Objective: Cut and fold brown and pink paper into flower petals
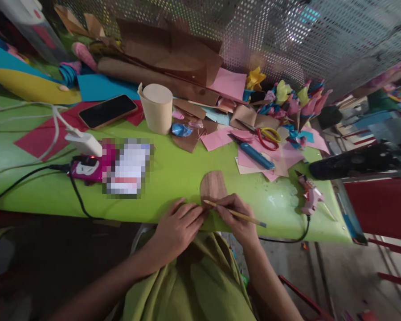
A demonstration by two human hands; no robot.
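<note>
At near edge of table (pixel 182 174), just beyond green cloth (pixel 187 294) over lap: brown piece (pixel 214 183), flat, rounded end facing away. Lower end under both hands, so can't tell full outline. Placed close in, probably for a straight-down look.

Left hand (pixel 180 223): laid flat, fingers out over lower left of piece, nothing clasped. Likely weighting it against sliding.

Right hand (pixel 239 221): pinching pencil (pixel 247 217) between thumb and fingers, fairly near the tip. Tip pointing left, at lower part of piece; can't tell if touching or just above. Blunt end sticking out to the right. Low hold presumably for fine control.

Beyond right hand: cutter (pixel 257 156) on pink paper (pixel 280 157), scissors (pixel 268 137) just behind. Within reach, apparently, but out of the hands' way. Glue gun (pixel 310 196) at right end, cord (pixel 304 236) running off near edge; probably set there to keep nozzle away from hands.

Left side: lit phone (pixel 130 167) beside power strip (pixel 98 174), screen blurred, can't read. Likely face-up for viewing. Dark phone (pixel 108 111) farther back, roll (pixel 158 111) upright to its right. Along the back: brown paper (pixel 170 49) and paper flowers (pixel 287 100), likely kept there to save working room.
</note>
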